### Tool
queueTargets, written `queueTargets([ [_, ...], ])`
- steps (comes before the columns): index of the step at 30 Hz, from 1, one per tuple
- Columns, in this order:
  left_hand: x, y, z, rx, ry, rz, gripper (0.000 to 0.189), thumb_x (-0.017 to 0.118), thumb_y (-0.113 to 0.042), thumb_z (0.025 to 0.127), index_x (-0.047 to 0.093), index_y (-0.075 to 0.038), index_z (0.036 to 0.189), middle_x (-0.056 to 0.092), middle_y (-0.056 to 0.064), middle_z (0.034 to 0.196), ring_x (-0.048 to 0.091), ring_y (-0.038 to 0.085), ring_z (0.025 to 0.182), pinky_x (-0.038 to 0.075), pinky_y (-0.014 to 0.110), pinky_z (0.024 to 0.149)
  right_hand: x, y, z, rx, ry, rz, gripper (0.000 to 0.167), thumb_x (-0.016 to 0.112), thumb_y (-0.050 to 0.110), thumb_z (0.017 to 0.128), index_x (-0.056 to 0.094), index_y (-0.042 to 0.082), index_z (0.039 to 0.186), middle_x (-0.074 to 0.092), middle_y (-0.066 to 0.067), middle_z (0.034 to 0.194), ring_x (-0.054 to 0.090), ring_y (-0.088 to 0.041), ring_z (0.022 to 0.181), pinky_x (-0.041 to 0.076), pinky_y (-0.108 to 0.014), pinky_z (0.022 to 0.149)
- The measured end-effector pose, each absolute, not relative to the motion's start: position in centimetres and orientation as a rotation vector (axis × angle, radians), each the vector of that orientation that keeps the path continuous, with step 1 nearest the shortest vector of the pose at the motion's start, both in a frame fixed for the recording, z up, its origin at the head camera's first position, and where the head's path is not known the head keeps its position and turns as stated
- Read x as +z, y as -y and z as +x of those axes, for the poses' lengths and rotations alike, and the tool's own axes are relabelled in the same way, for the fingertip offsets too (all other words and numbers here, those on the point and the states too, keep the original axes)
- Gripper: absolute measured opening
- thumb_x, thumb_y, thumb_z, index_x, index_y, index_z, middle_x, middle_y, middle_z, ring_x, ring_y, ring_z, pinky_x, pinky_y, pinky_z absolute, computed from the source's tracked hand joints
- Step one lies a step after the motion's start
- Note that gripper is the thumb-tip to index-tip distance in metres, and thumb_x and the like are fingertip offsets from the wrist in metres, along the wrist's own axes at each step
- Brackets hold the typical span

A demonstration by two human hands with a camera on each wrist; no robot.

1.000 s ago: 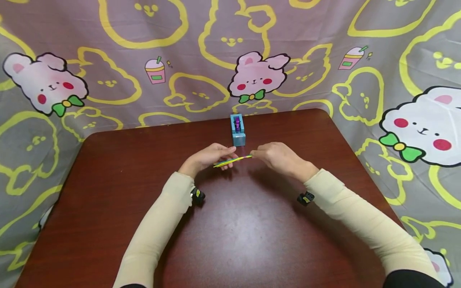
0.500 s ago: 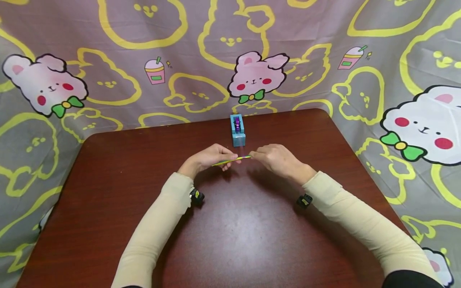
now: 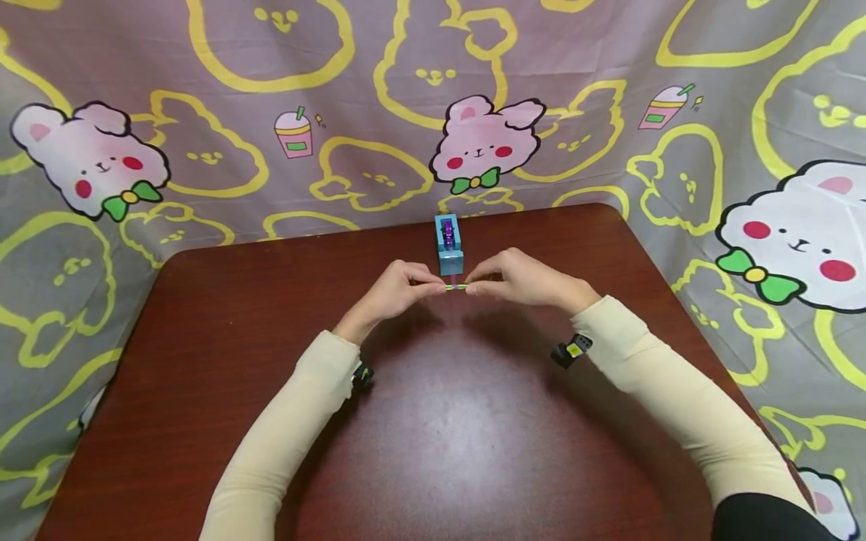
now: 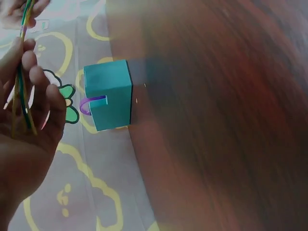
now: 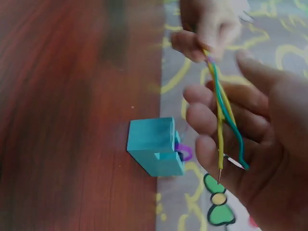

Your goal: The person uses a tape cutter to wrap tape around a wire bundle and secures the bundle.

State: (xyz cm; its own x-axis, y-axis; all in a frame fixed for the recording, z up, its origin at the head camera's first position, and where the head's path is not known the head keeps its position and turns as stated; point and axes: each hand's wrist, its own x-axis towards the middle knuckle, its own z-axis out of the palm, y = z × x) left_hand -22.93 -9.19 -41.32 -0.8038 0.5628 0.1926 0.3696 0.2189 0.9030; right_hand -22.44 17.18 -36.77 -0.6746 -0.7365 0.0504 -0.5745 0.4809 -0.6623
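Observation:
A thin bundle of yellow and green wires [image 3: 456, 287] spans the short gap between the two hands, above the table. My left hand [image 3: 398, 291] pinches it between thumb and fingers, its loose ends lying over the palm in the left wrist view. From the other side my right hand [image 3: 519, 279] pinches the bundle; in the right wrist view a yellow wire [image 5: 221, 139] shows a bare metal tip. A small purple patch [image 5: 210, 60] sits on the bundle between the hands. Just behind them stands a teal tape dispenser [image 3: 451, 263] with a purple roll [image 3: 448, 231].
The dark brown table [image 3: 446, 451] has rounded back corners. A grey cloth [image 3: 379, 75] printed with yellow outlines and rabbit faces hangs behind it and at both sides. Black cameras sit on both wrists, the right one [image 3: 572, 350] plainly visible.
My left hand has moved right along the wires, close to my right hand. Both hands have risen slightly toward the dispenser, and less of the bundle shows. The dispenser has stayed in place.

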Motion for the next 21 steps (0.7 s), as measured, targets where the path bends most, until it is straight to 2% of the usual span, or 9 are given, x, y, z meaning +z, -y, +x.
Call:
queueTargets([
  [2, -41.2, 9.3, -22.8, 1.626, -2.377, 0.937, 0.008, 0.076, -0.006, 0.090, 0.081, 0.000, 0.094, 0.067, 0.016, 0.078, 0.052, 0.021, 0.065, 0.041, 0.027, 0.056, -36.7, -17.3, -23.4, -1.088, -2.340, -0.975, 0.025, 0.062, 0.031, 0.102, 0.078, 0.012, 0.102, 0.073, -0.002, 0.085, 0.065, -0.032, 0.068, 0.055, -0.042, 0.063],
  [4, -41.2, 9.4, -22.6, 1.629, -2.413, 0.957, 0.008, 0.076, -0.007, 0.089, 0.081, -0.002, 0.094, 0.067, 0.012, 0.077, 0.051, 0.018, 0.065, 0.040, 0.026, 0.056, -36.8, -17.4, -24.3, -1.188, -2.178, -0.826, 0.037, 0.052, 0.034, 0.106, 0.076, 0.006, 0.104, 0.073, -0.013, 0.087, 0.063, -0.036, 0.066, 0.055, -0.043, 0.061],
  [6, -41.3, 9.4, -22.4, 1.623, -2.452, 0.965, 0.008, 0.076, -0.008, 0.089, 0.081, -0.003, 0.094, 0.067, 0.011, 0.077, 0.051, 0.017, 0.065, 0.040, 0.026, 0.055, -37.4, -17.6, -25.2, -1.284, -2.004, -0.684, 0.048, 0.044, 0.037, 0.109, 0.073, -0.002, 0.111, 0.072, -0.021, 0.093, 0.063, -0.034, 0.065, 0.055, -0.040, 0.060],
  [8, -41.4, 9.4, -22.3, 1.610, -2.484, 0.992, 0.009, 0.076, -0.008, 0.089, 0.081, -0.003, 0.094, 0.067, 0.010, 0.077, 0.051, 0.016, 0.065, 0.040, 0.026, 0.056, -38.4, -17.7, -26.0, -1.339, -1.849, -0.570, 0.060, 0.036, 0.042, 0.110, 0.067, -0.008, 0.119, 0.071, -0.024, 0.097, 0.063, -0.027, 0.063, 0.053, -0.034, 0.058],
  [12, -41.5, 9.2, -22.2, 1.520, -2.572, 1.096, 0.008, 0.077, -0.009, 0.089, 0.082, -0.005, 0.094, 0.066, 0.002, 0.076, 0.053, 0.014, 0.066, 0.042, 0.026, 0.057, -41.1, -17.9, -26.8, -1.390, -1.613, -0.471, 0.071, 0.028, 0.046, 0.111, 0.056, -0.018, 0.127, 0.072, -0.021, 0.090, 0.064, -0.020, 0.060, 0.052, -0.029, 0.053],
  [15, -41.4, 9.1, -22.0, 1.396, -2.656, 1.179, 0.008, 0.077, -0.011, 0.089, 0.082, -0.007, 0.094, 0.065, -0.003, 0.078, 0.054, 0.011, 0.068, 0.044, 0.027, 0.059, -43.0, -18.1, -26.8, -1.405, -1.511, -0.468, 0.071, 0.031, 0.046, 0.110, 0.056, -0.019, 0.124, 0.072, -0.015, 0.083, 0.064, -0.018, 0.058, 0.052, -0.027, 0.051],
  [19, -41.2, 9.2, -21.9, 1.272, -2.737, 1.242, 0.007, 0.078, -0.013, 0.089, 0.082, -0.010, 0.094, 0.066, -0.005, 0.079, 0.054, 0.009, 0.070, 0.045, 0.027, 0.062, -44.2, -18.1, -26.5, -1.450, -1.408, -0.476, 0.056, 0.041, 0.038, 0.109, 0.063, -0.013, 0.112, 0.071, -0.011, 0.076, 0.064, -0.017, 0.057, 0.051, -0.026, 0.049],
  [21, -41.1, 9.3, -21.8, 1.245, -2.757, 1.264, 0.007, 0.078, -0.013, 0.089, 0.082, -0.010, 0.094, 0.066, -0.004, 0.079, 0.054, 0.009, 0.070, 0.045, 0.028, 0.063, -44.2, -18.1, -26.4, -1.466, -1.373, -0.476, 0.049, 0.045, 0.031, 0.109, 0.062, -0.015, 0.109, 0.070, -0.011, 0.073, 0.064, -0.016, 0.056, 0.051, -0.025, 0.048],
])
